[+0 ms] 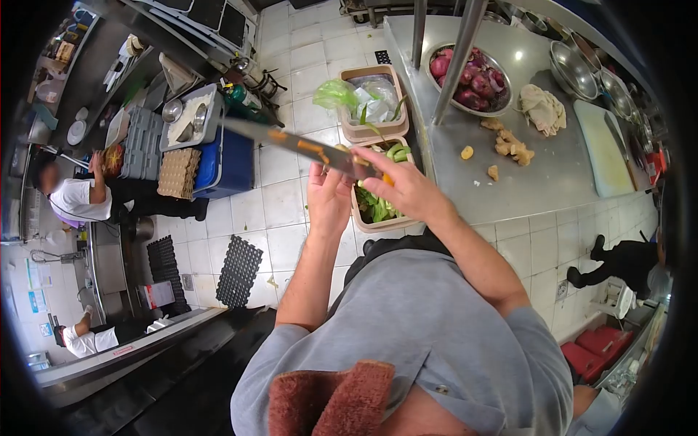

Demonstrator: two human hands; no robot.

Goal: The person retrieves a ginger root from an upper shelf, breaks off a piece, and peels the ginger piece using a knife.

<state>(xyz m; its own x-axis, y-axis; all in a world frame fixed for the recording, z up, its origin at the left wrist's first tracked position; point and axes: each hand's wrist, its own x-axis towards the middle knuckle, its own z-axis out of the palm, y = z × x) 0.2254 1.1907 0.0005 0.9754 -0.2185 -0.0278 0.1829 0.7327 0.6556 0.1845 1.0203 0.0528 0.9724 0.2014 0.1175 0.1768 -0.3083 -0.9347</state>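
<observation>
**Inspector:** State where the knife lies relative to your hands.

**Me:** The knife (pixel 298 144) is in my right hand (pixel 403 185), fingers closed around its handle end. Its long axis runs from that hand out to my left and slightly away from me, tip well beyond my left hand (pixel 329 196). Orange scraps cling to the flat of the blade.

**Inspector:** And the left hand?

**Me:** It sits directly under the blade, near the handle end, fingers curled upward and touching or just short of the steel; I cannot tell which. Whether it grips anything I cannot tell either. It is the nearer hand to the soiled stretch of blade.

**Inspector:** Arm pose?

**Me:** Both forearms are raised in front of my chest, the hands meeting above the tub of green trimmings (pixel 378 207) on the floor, just beside the desk (pixel 538 182) edge.

**Inspector:** Anything on the desk?

**Me:** Ginger pieces (pixel 511 144) and a bowl of red onions (pixel 469 76), well apart from both hands.
</observation>
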